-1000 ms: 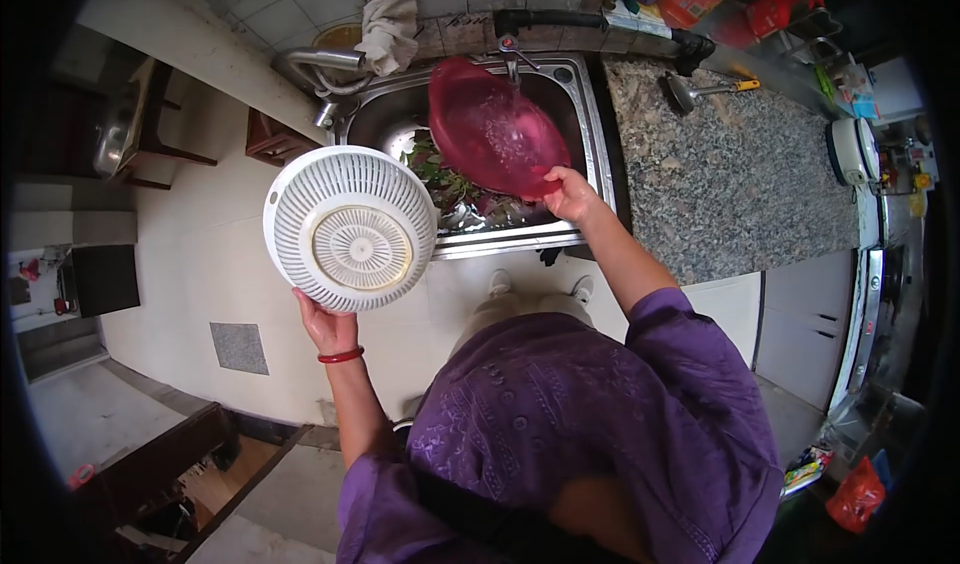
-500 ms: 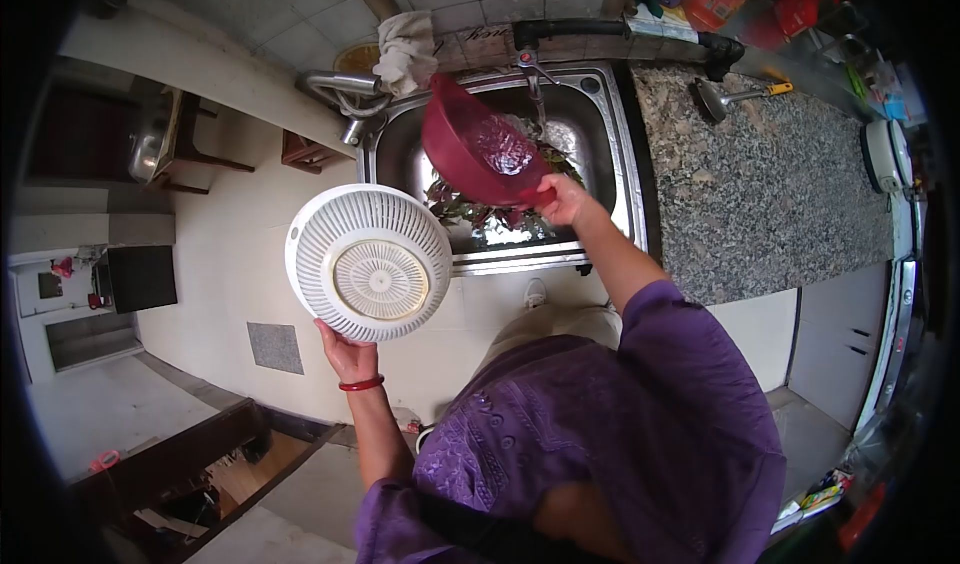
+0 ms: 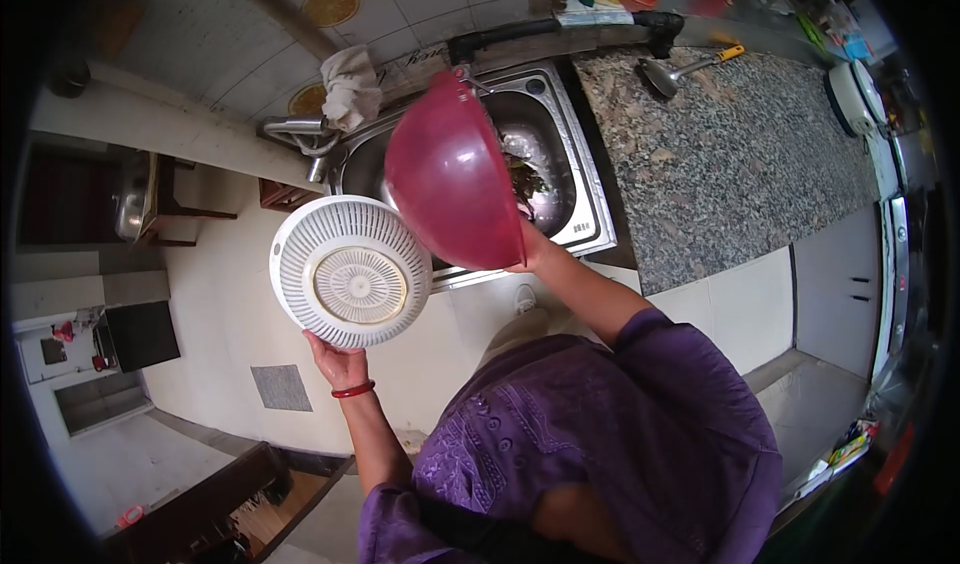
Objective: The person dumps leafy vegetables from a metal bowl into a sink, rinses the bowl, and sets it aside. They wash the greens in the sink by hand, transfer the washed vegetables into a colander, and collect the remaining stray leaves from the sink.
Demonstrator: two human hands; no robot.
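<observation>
Red translucent plastic bowl [image 3: 448, 179]: tipped on its side above the stainless-steel sink [image 3: 592, 219]. Right hand [image 3: 535, 249] at its lower rim, fingers partly hidden; exact finger closure cannot be told. White slotted round plastic colander [image 3: 360, 284]: at the sink's left front corner, base facing the camera. Left hand [image 3: 340, 364] pinches its lower rim, fingers bent. Whether bowl and colander touch: cannot tell. Handling (judged): both light, fairly stiff, slightly springy at the rim; bowl wall likely slippery if wet, so best taken by the rim; colander likewise, its slots adding some purchase. Dark leaves [image 3: 525, 179] in the sink: likely soft, easily bruised. Surface: speckled granite counter [image 3: 740, 164] right of the sink, bearing a steel spatula with yellow handle [image 3: 690, 67]. Room: pale tiled wall [image 3: 430, 4] behind the sink, crumpled whitish cloth [image 3: 350, 89] at its back left; pale floor [image 3: 225, 314] beyond its left side.
</observation>
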